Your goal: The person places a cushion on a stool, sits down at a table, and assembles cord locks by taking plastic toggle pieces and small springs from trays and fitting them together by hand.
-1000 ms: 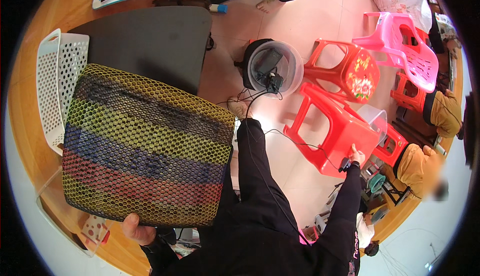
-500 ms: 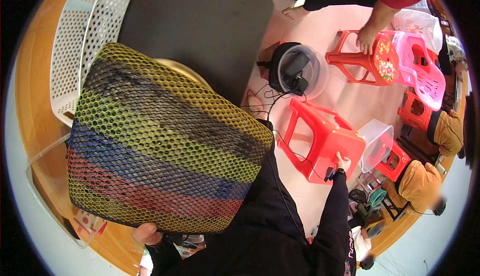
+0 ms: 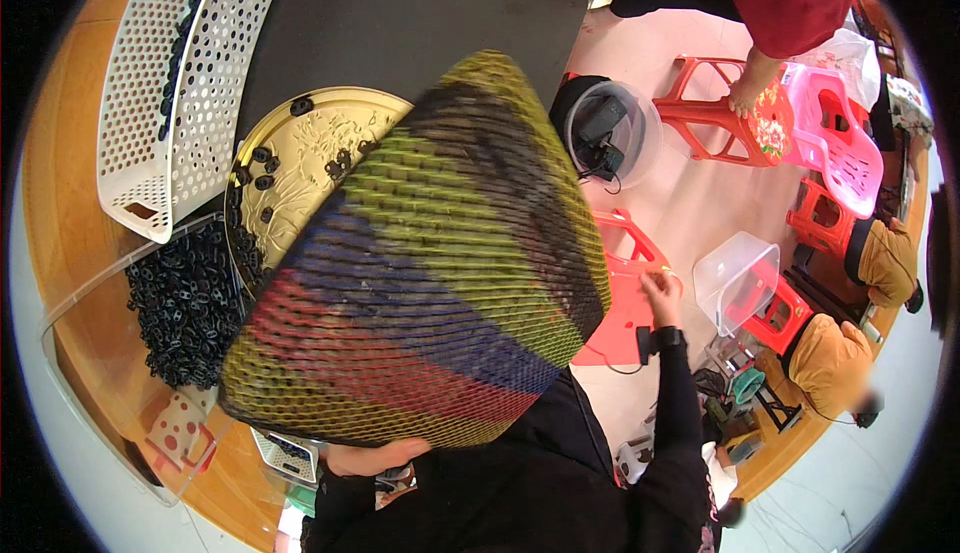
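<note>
A large striped mesh bag [image 3: 430,273] in yellow, green, blue, red and black fills the middle of the view, tilted and smeared by motion. My left hand [image 3: 375,458] grips its lower edge; most of those fingers are hidden behind the mesh. To the right, my right hand [image 3: 660,295] reaches over a red plastic stool [image 3: 622,318], its fingers looking loosely apart with nothing visible in them; whether it touches the stool I cannot tell. Left of the bag lie a gold round tray [image 3: 325,138] with several small black pieces and a heap of black pieces [image 3: 185,303].
A white perforated basket [image 3: 140,183] stands on the wooden table [image 3: 70,153]. A clear tub [image 3: 630,143] holding black adapters and an empty clear box [image 3: 735,278] are at right. Another person's hand [image 3: 750,93] rests on a red stool [image 3: 700,113]. Others sit farther right.
The mesh bag has swung to the right and turned, uncovering the tray and the black heap. My left hand has shifted right. My right hand has moved slightly up and left over the stool.
</note>
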Demonstrator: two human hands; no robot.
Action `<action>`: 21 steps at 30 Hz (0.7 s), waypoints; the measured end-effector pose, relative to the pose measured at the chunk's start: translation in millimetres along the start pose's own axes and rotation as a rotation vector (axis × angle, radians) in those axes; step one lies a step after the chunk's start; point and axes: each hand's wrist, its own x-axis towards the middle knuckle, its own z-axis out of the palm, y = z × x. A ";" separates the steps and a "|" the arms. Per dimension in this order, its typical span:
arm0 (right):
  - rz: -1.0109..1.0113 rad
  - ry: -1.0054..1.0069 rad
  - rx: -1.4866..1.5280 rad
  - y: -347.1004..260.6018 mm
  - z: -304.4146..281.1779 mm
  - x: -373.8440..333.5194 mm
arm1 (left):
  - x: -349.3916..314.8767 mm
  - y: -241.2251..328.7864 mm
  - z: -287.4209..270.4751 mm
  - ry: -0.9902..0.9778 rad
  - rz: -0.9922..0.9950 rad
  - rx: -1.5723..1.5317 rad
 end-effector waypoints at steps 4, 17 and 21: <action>-0.232 -0.371 0.417 -213.1 0.5 -66.3 | 47.3 2.4 19.6 -0.419 -0.098 0.231; -0.496 0.021 0.499 -217.9 -51.7 -60.3 | 116.0 -2.8 99.0 -0.069 0.247 0.453; -0.361 0.301 0.543 -169.0 -116.1 -62.6 | 103.8 -0.5 66.9 0.031 0.219 0.467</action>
